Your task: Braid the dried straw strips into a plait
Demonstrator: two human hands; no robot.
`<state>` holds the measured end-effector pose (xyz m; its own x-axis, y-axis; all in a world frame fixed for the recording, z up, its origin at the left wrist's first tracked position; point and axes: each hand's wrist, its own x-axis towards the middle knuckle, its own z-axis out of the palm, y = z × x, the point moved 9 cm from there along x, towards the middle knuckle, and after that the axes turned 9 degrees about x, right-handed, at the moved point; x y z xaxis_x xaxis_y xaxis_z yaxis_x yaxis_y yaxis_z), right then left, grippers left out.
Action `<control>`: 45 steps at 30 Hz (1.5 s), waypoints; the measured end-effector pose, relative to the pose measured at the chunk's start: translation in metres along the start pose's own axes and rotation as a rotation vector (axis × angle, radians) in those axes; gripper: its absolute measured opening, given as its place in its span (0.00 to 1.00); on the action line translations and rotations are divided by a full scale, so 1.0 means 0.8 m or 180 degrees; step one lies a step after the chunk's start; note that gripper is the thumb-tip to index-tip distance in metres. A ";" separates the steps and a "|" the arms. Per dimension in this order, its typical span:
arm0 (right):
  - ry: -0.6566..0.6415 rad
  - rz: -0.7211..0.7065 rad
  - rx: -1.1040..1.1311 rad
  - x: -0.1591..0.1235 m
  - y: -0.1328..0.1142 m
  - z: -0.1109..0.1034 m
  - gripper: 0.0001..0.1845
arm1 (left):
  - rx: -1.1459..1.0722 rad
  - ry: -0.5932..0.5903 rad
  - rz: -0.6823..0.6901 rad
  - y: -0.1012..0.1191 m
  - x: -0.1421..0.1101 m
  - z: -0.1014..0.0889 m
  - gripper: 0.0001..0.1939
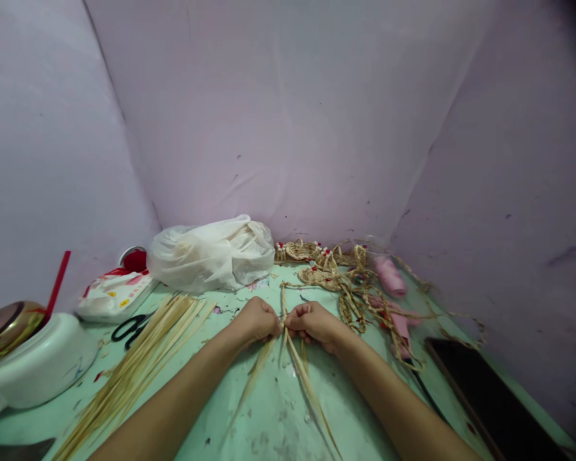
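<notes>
Near the middle of the table my left hand [260,320] and my right hand [313,322] meet, fingers pinched on a narrow straw braid [283,298]. The finished cord runs up from the fingertips and bends right toward the woven pieces. Below the hands, loose straw strands [307,381] fan out toward me, one group to the left and one to the right. The exact crossing of strands between the fingers is too small to make out. A bundle of pale straw [139,368] lies left of my left forearm.
Black-handled scissors [129,330], a tissue pack [118,294] and a white pot [43,365] stand left. A white plastic bag [216,253] lies at the back. On the right are woven straw pieces [319,275], a pink glue gun [400,330], a pink roll [390,275] and a dark phone [489,397].
</notes>
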<state>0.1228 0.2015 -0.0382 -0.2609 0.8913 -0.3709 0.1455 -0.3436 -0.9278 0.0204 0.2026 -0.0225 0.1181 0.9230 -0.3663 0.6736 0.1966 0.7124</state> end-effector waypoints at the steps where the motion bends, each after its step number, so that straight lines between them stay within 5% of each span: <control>1: 0.0025 -0.0038 -0.0075 0.001 0.000 0.000 0.05 | 0.0030 -0.0019 -0.0018 0.000 0.000 -0.001 0.04; 6: 0.0105 -0.0192 -0.0160 0.005 -0.002 -0.003 0.04 | -0.0378 -0.0562 -0.0601 -0.012 -0.005 0.013 0.08; 11: 0.0039 -0.0047 0.0131 0.001 0.000 -0.002 0.04 | -0.1102 -0.0753 -0.0644 -0.010 -0.006 0.032 0.08; 25: -0.0085 0.0175 0.0437 -0.003 0.001 -0.003 0.03 | -0.0376 0.0402 -0.0041 -0.004 -0.001 0.011 0.07; 33: -0.0094 0.0181 0.0567 0.002 0.005 -0.003 0.02 | -0.1401 -0.0643 -0.0252 0.004 -0.009 0.046 0.03; 39: -0.0055 0.0149 0.0476 0.000 0.002 -0.004 0.02 | -0.1167 -0.0493 -0.0377 -0.010 -0.005 0.034 0.06; 45: -0.0214 0.0069 0.0487 -0.004 -0.001 -0.002 0.04 | -0.1438 -0.0839 -0.0264 -0.006 -0.008 0.033 0.02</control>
<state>0.1250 0.1996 -0.0366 -0.3234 0.8631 -0.3880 0.0061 -0.4081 -0.9129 0.0353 0.1868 -0.0393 0.2962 0.7952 -0.5291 0.3137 0.4422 0.8403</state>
